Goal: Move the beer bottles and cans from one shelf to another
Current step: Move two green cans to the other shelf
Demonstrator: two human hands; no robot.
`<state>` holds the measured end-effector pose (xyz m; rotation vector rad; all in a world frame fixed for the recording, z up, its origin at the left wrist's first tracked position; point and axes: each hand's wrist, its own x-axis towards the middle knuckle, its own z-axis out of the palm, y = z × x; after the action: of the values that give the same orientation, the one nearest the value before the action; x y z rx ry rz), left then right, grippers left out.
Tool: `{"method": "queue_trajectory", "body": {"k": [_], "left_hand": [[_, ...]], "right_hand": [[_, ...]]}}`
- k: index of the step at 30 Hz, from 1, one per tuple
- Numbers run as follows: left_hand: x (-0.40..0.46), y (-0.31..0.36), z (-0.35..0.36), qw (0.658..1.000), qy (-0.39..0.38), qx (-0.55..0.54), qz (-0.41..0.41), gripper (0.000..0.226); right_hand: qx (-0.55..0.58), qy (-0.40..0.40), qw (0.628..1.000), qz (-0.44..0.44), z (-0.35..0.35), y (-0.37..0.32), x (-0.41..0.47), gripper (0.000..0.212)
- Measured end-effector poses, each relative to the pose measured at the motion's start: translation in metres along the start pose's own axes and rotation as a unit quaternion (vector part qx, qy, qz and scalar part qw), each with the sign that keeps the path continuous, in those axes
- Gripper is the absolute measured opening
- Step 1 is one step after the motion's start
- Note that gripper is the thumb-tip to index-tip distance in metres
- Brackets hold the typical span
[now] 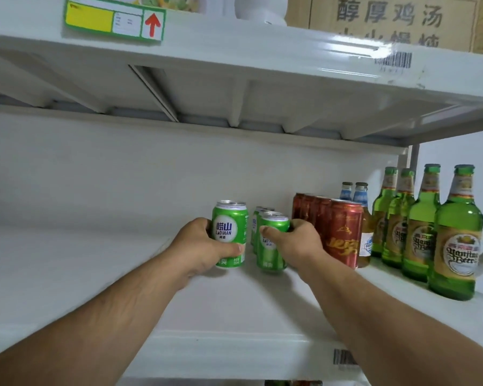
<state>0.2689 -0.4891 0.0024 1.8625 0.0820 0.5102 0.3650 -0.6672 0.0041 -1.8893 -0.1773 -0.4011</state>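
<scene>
Your left hand (204,243) wraps one green can (229,235) around its middle; your right hand (296,240) grips a second green can (271,243) the same way. Both cans are stiff, smooth and probably slippery, so keep to mid-body. More green cans (258,218) stand just behind your right hand; red cans (343,232) and green bottles (455,240) lie beyond it on the shelf (95,263).

"LAOSHAN" can (229,232), "Yanjing Beer" bottle (457,246)
</scene>
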Motion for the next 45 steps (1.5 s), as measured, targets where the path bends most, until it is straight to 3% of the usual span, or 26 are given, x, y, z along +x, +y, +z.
{"method": "queue_trajectory", "body": {"k": [9,18,25,28,32,39,42,45], "left_hand": [[0.014,-0.004,0.022,1.000,0.019,-0.016,-0.015,0.046],[0.016,-0.017,0.021,0.999,0.016,-0.024,-0.016,0.045],[0.008,-0.009,0.025,0.999,-0.006,-0.037,-0.029,0.049],[0.001,0.006,0.034,0.999,-0.020,-0.035,-0.027,0.049],[-0.005,0.024,0.056,0.999,-0.038,-0.026,-0.026,0.040],[-0.011,0.028,0.091,0.998,-0.046,0.001,-0.038,0.038],[-0.010,0.025,0.098,0.998,-0.049,0.009,-0.042,0.037],[-0.009,0.021,0.102,0.998,-0.042,0.019,-0.046,0.035]], "right_hand": [[0.041,-0.049,0.997,0.041,0.003,0.011,0.026,0.046],[0.034,-0.064,0.997,0.014,0.003,0.013,0.014,0.049],[-0.042,-0.106,0.993,-0.031,-0.033,-0.001,-0.016,0.020],[-0.074,-0.133,0.988,-0.040,-0.059,0.000,-0.028,0.028],[-0.089,-0.167,0.980,-0.067,-0.087,-0.004,-0.045,0.069],[-0.096,-0.199,0.970,-0.101,-0.114,0.007,-0.065,0.073],[-0.087,-0.214,0.966,-0.118,-0.119,0.007,-0.073,0.056],[-0.071,-0.224,0.964,-0.125,-0.123,0.009,-0.076,0.053]]}}
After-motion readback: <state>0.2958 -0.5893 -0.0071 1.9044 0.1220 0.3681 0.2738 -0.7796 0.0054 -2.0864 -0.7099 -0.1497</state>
